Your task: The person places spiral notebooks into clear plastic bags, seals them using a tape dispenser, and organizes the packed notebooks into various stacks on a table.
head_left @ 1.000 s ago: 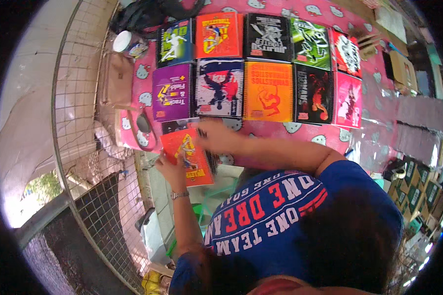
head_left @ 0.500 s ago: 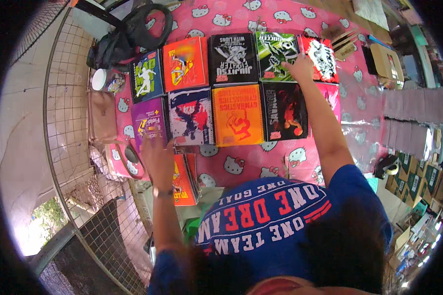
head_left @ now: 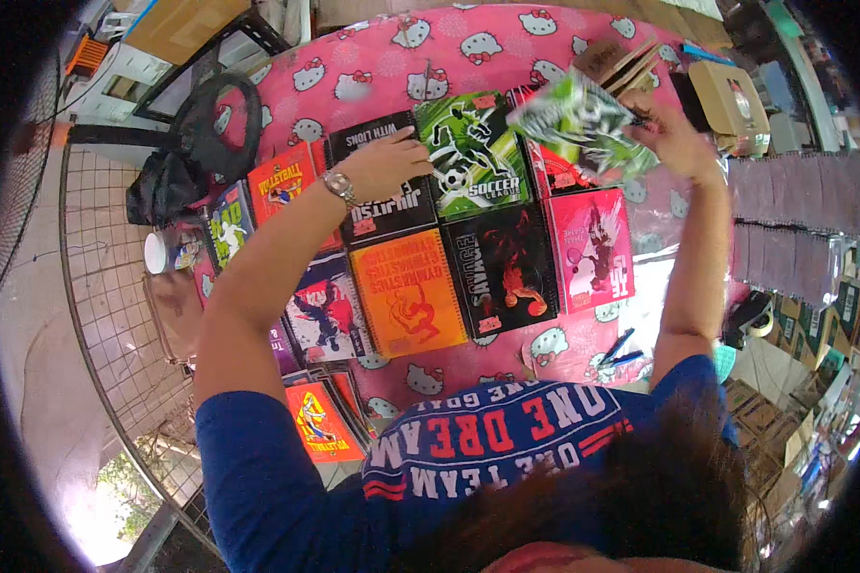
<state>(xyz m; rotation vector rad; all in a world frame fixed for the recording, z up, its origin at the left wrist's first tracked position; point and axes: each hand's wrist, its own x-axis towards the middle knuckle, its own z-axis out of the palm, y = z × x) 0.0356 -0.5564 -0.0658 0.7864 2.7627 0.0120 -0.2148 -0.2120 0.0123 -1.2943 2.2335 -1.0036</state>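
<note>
My right hand [head_left: 677, 141] grips a green notebook [head_left: 583, 124], lifted, tilted and blurred, over a red-and-white notebook [head_left: 556, 170] that it partly hides. Stretched across a black spiral notebook [head_left: 377, 225], my left hand [head_left: 392, 170] has its fingers out, their tips by the left edge of another green notebook with a soccer figure [head_left: 476, 153]. Two rows of notebooks lie on the table. In the near row are an orange one [head_left: 409, 296], a black one with a red figure [head_left: 506, 272], a pink one [head_left: 594, 250] and a white one [head_left: 327, 315].
The table wears a pink cartoon-cat cloth [head_left: 478, 46]. A black ring-shaped object [head_left: 248, 134] lies at far left, a white-lidded jar [head_left: 158, 252] below it. Stacked notebooks [head_left: 784, 201] and an open cardboard box [head_left: 731, 110] stand at right. More orange notebooks [head_left: 323, 425] sit near my body.
My right hand has lifted a green notebook up and to the right; a matching one shows in its place. My left hand has moved from the near left to the far row. The view has shifted.
</note>
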